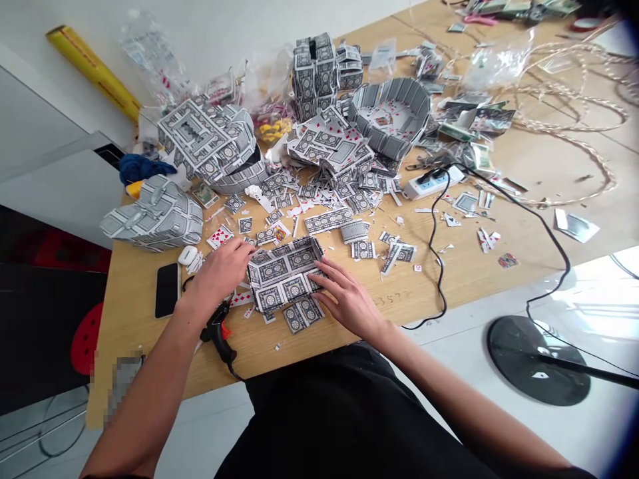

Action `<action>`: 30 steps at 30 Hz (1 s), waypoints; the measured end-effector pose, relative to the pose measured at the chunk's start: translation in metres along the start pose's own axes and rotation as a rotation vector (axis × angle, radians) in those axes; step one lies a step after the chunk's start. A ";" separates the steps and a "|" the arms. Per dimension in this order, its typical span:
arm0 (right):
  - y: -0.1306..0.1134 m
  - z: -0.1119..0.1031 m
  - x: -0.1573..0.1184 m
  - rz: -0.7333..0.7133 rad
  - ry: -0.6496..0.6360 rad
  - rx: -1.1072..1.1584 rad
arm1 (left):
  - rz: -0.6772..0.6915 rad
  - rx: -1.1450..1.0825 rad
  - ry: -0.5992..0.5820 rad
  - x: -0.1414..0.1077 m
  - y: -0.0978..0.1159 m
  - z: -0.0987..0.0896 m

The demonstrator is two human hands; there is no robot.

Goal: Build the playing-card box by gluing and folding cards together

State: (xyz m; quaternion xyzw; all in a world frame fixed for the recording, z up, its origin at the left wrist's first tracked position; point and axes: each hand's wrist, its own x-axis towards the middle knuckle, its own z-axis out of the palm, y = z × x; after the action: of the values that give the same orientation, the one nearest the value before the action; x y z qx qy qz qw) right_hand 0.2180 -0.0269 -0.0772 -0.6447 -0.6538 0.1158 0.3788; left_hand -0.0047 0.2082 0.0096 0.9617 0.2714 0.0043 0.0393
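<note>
An open rectangular box made of playing cards (279, 297) is tilted above the front of the table, its patterned card backs showing. My left hand (224, 266) is closed on the box's left end, fingertips at the upper corner. At the right end, my right hand (349, 303) has its thumb and fingers on the wall and front edge, steadying it. Below the box lies a flat piece of joined cards (302, 315). Beside my left forearm rests a black glue gun (218, 336) with an orange trigger.
Card scraps (279, 199) litter the table (359, 352). Behind stand a card-covered bag (154, 216), a card basket (399, 143) and a tall card box (314, 76). A phone (167, 290) lies left. A power strip (433, 182) trails a black cable (439, 266) on the right.
</note>
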 end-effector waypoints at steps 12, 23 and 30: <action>0.002 0.000 0.000 0.003 -0.015 0.007 | 0.061 0.164 -0.108 0.020 0.012 -0.009; -0.001 -0.003 0.003 0.033 -0.023 -0.009 | 0.059 0.245 -0.205 0.030 0.019 -0.011; -0.001 -0.005 0.004 0.020 -0.030 -0.023 | -0.010 0.273 -0.268 0.035 0.032 -0.020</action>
State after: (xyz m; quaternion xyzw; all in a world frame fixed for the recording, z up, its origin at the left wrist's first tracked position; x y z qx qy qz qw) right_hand 0.2215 -0.0246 -0.0717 -0.6537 -0.6542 0.1216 0.3605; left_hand 0.0411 0.2012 0.0318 0.9487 0.2664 -0.1610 -0.0555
